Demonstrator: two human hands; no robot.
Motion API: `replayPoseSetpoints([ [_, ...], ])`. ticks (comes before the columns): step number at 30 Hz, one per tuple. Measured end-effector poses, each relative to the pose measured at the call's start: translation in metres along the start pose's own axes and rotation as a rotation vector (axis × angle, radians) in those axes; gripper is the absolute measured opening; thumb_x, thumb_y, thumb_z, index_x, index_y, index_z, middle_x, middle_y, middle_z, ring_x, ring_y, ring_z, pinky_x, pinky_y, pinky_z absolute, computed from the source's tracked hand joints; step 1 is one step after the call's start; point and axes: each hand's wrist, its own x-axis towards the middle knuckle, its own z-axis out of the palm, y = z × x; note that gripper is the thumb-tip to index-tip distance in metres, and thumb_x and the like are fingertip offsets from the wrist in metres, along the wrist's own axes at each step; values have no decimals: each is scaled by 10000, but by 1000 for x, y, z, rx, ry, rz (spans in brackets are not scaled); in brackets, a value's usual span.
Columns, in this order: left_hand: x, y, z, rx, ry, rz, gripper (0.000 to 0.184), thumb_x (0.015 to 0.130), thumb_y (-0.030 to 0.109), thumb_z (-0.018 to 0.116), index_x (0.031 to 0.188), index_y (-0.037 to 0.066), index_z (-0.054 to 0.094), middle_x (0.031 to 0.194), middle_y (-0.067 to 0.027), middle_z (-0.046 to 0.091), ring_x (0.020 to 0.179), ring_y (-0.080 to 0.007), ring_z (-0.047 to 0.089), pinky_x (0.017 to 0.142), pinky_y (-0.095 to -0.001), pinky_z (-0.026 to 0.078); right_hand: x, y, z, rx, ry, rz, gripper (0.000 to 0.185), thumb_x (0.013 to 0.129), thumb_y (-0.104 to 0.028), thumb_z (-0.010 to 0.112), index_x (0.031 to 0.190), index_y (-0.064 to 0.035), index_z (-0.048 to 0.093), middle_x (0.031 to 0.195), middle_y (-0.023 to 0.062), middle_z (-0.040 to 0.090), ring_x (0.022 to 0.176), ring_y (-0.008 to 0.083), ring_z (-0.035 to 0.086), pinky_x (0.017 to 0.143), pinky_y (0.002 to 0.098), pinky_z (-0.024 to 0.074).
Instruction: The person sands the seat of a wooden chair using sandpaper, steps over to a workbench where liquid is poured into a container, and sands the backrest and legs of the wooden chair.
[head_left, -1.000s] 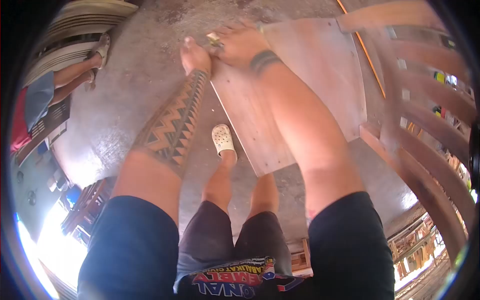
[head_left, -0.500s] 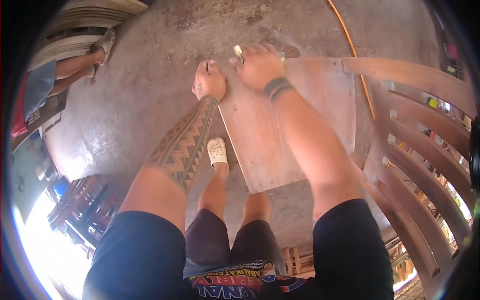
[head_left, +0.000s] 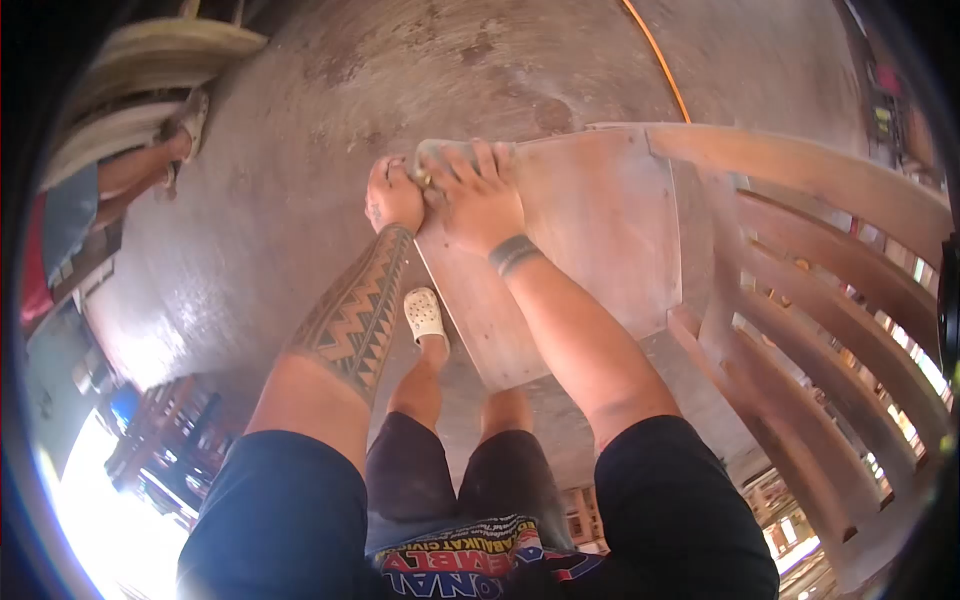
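A flat wooden panel (head_left: 590,220) lies in front of me, joined to a slatted wooden frame (head_left: 800,155) on the right. My left hand (head_left: 393,195) is closed at the panel's far left corner, and what it grips there is hidden. Beside it, my right hand (head_left: 475,195) rests over the panel's far edge with its fingers spread on a pale pad or cloth (head_left: 432,158). The pad is partly covered by the fingers, and its kind is hard to tell.
An orange cord (head_left: 658,55) runs over the concrete floor (head_left: 300,130) beyond the panel. At the upper left are a seated person's legs (head_left: 135,170) beside curved wooden pieces (head_left: 180,38). Wooden furniture (head_left: 165,440) stands at the lower left.
My right hand has moved left along the panel's far edge, close to my left hand, and its fingers are more spread. The view has shifted, so the panel sits further left.
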Motion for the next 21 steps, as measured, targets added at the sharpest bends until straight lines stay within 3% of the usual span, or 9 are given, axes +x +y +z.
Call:
replayPoseSetpoints([
  [4, 5, -12, 7, -35, -10, 26, 347, 1046, 305, 539, 1209, 114, 779, 1250, -196, 765, 1214, -399, 697, 1051, -471, 522, -82, 22, -27, 31, 72, 187, 578, 1013, -394, 678, 1581, -326, 592, 1668, 21, 531, 1589, 414, 390, 1298, 652, 246],
  [8, 5, -10, 1, 3, -47, 117, 363, 1045, 309, 541, 1179, 73, 782, 1235, -223, 760, 1161, -404, 706, 1018, -473, 531, -239, 44, -26, -180, 45, 622, 743, 1009, -523, 640, 1670, -219, 489, 1757, 129, 402, 1619, 488, 306, 1292, 687, 211],
  [11, 2, -11, 1, -13, -77, 108, 372, 1043, 304, 534, 1154, 57, 788, 1198, -228, 762, 1115, -399, 710, 1000, -473, 533, -242, 17, -11, -182, 142, 1223, 866, 1000, -578, 623, 1713, -145, 393, 1778, 205, 327, 1632, 504, 253, 1300, 692, 168],
  [13, -1, 1, -1, -17, -110, 21, 381, 1040, 295, 523, 1135, 39, 788, 1164, -227, 764, 1089, -392, 710, 993, -472, 533, -155, 10, -2, -351, 197, 1454, 730, 1058, -534, 575, 1631, -86, 516, 1685, 212, 486, 1573, 533, 348, 1275, 701, 219],
  [15, 12, -2, 4, -27, -169, 106, 391, 1034, 283, 513, 1125, 17, 784, 1141, -229, 764, 1077, -386, 710, 986, -471, 533, -85, 23, 25, -134, 229, 1056, 705, 1056, -550, 549, 1605, -108, 533, 1670, 205, 491, 1520, 447, 443, 1227, 685, 307],
  [16, 13, -13, -1, -14, -196, 127, 397, 1031, 278, 507, 1120, 6, 782, 1129, -230, 763, 1072, -384, 709, 983, -470, 533, -40, 22, 6, 26, 74, 961, 887, 996, -606, 600, 1715, -137, 377, 1768, 177, 350, 1632, 471, 260, 1318, 679, 172],
  [17, 14, -12, -6, -4, -194, 152, 402, 1031, 275, 504, 1121, -4, 779, 1128, -233, 763, 1070, -384, 709, 982, -470, 532, 3, 10, -11, -182, 356, 832, 842, 991, -645, 606, 1686, -196, 448, 1747, 135, 408, 1631, 463, 278, 1322, 679, 160],
  [20, 12, -7, -8, 30, -275, 245, 419, 1035, 274, 496, 1127, -29, 771, 1130, -240, 762, 1069, -389, 708, 981, -473, 529, -17, 28, -8, -124, 306, 722, 853, 996, -686, 588, 1707, -248, 412, 1777, 104, 369, 1652, 461, 235, 1324, 683, 143],
  [21, 20, -13, -7, 27, -298, 271, 424, 1039, 279, 496, 1131, -33, 769, 1134, -242, 762, 1071, -392, 707, 983, -476, 527, -53, 23, -9, -125, 295, 856, 872, 998, -693, 584, 1714, -234, 396, 1784, 119, 350, 1655, 468, 216, 1324, 683, 133],
])
